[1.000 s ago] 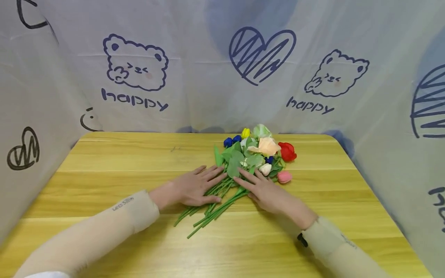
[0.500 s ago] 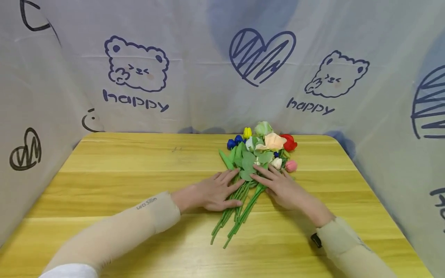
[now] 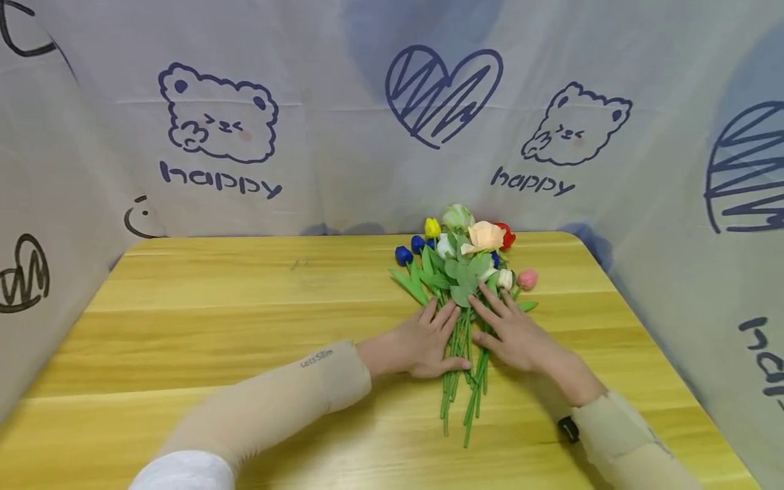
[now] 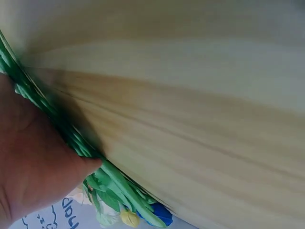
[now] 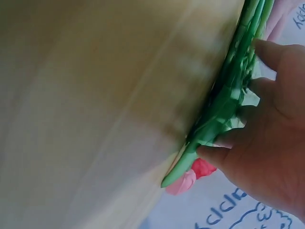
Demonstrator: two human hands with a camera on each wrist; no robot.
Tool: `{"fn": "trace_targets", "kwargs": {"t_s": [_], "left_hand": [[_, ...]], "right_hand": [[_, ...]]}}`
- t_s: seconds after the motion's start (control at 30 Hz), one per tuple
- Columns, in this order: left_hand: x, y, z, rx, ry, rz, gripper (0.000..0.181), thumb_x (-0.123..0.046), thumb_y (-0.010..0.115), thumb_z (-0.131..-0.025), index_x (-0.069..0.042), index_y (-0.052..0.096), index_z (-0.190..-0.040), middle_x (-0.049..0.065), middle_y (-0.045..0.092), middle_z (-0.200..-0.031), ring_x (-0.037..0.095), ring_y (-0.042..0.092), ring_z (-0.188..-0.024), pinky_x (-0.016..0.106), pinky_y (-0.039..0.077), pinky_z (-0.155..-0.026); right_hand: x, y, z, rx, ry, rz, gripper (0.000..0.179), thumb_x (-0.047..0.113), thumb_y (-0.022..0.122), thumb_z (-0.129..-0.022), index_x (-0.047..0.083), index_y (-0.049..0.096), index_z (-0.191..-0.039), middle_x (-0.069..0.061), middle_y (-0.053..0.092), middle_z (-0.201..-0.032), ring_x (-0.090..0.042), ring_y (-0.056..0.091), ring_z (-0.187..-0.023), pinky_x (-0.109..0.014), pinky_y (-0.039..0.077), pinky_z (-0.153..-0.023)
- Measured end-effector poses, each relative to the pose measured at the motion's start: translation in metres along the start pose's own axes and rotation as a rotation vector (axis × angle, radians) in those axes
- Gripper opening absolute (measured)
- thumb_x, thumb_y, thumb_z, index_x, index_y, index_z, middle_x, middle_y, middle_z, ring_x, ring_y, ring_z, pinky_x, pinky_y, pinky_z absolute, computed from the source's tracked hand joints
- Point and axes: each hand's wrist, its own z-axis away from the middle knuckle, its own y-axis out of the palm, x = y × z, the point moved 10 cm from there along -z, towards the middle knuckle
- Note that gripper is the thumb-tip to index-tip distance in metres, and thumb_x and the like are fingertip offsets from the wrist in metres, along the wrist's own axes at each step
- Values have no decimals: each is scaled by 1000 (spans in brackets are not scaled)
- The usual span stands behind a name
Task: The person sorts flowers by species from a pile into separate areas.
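Observation:
A bunch of artificial flowers lies on the wooden table, blooms toward the back and green stems (image 3: 480, 391) toward the front. Among the blooms are a peach rose (image 3: 486, 237), a pink tulip (image 3: 527, 280), a yellow tulip (image 3: 432, 228) and blue buds (image 3: 403, 256). My left hand (image 3: 425, 344) touches the stems from the left, fingers spread and fairly straight. From the right, my right hand (image 3: 520, 337) rests on the stems and lower leaves, its fingers extended. Both wrist views show the hands against the green bundle; neither hand grips it.
Bare wood of the table (image 3: 245, 306) stretches to the left of the flowers. A pale curtain (image 3: 343, 163) with drawn bears and hearts rises behind the table's back edge, close to the blooms. A black object (image 3: 568, 429) sits at my right wrist.
The stems have swung rightward at their lower ends and now point nearly straight to the front. Both hands have moved right with them, and the blooms have spread somewhat.

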Motion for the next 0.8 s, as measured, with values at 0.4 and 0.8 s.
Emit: {"fn": "trace_targets", "kwargs": {"t_s": [0.4,0.8], "left_hand": [[-23,-10,-44,35,-17,1,99,-79,13,-99,-8,0,-167,11,-1,-175,38,3,-159,43,14,-131],[-56,-27,-83,62,-63,-59,101,-84,8,-95,-14,-2,-168,3,-2,-175,32,3,-160,38,11,-131]], "right_hand": [[-43,-13,11,41,-1,-107,72,34,57,-108,7,24,-166,-22,7,-172,-64,4,-149,-81,21,-113],[-96,-22,32,74,68,-152,72,41,53,-109,13,21,-167,-17,4,-174,-60,0,-152,-83,12,-114]]}}
